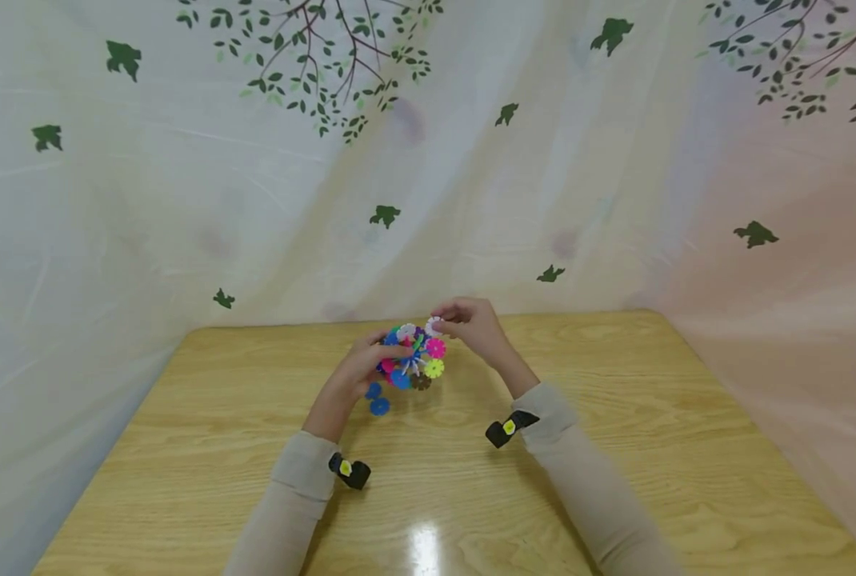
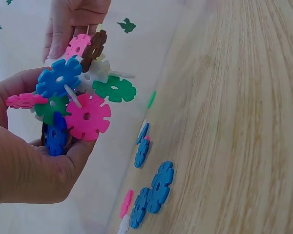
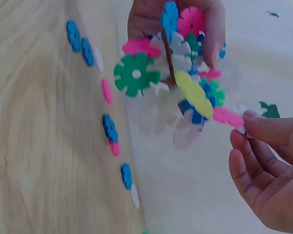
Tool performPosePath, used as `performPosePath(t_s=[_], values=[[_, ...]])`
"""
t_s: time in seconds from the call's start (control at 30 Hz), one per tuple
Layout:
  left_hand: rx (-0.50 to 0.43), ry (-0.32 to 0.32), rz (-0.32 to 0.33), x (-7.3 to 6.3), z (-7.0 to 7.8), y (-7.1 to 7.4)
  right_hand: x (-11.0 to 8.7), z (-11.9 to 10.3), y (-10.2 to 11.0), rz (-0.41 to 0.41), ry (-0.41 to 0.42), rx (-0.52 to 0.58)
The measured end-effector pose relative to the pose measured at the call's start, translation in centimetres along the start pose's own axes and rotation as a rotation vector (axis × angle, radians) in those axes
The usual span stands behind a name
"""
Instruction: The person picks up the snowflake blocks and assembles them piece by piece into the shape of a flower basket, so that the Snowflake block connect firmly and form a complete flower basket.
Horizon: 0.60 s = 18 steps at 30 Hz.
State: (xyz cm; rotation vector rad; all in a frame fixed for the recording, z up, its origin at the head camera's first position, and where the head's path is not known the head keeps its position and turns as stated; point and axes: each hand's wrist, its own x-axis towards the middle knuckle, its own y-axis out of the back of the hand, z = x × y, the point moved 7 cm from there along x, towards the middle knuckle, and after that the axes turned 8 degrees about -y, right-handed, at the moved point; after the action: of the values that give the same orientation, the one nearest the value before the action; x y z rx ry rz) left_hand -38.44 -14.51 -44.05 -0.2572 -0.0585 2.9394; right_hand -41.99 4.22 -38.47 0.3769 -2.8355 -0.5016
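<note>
A cluster of interlocked plastic snowflake discs point(image 1: 412, 360), in blue, green, pink, yellow, brown and white, is held off the table in my left hand point(image 1: 359, 366). Its thumb lies across the near side, and the fingers curl behind. My right hand point(image 1: 480, 326) pinches a white disc point(image 3: 241, 128) between thumb and fingertips at the cluster's edge. That disc meets a pink disc point(image 3: 226, 117); whether their slots are joined I cannot tell. In the left wrist view a large pink disc point(image 2: 88, 117) and a blue disc point(image 2: 59, 78) face the camera.
Loose blue discs point(image 1: 380, 406) lie on the wooden table point(image 1: 428, 480) below my left hand. More loose ones, including a pink disc point(image 3: 106, 91) and a green disc point(image 2: 152, 99), lie along the table in the wrist views. A leaf-patterned curtain point(image 1: 471, 200) hangs behind.
</note>
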Motion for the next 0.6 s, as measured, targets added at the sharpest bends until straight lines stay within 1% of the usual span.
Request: performPosePath(t_s=[0.13,0.3,0.6], values=[[-0.006,-0.019,-0.021,0.1,0.1,-0.1,-0.5,-0.7,-0.9,0.02,0.037,0.005],[-0.022,-0.039,-0.032,0.2,0.2,-0.2,-0.7,-1.2,-1.2,0.074,0.086,-0.007],[-0.043,-0.045,-0.016,0.4,0.1,0.1,-1.3,-1.5,-1.6,0.117,0.078,0.05]])
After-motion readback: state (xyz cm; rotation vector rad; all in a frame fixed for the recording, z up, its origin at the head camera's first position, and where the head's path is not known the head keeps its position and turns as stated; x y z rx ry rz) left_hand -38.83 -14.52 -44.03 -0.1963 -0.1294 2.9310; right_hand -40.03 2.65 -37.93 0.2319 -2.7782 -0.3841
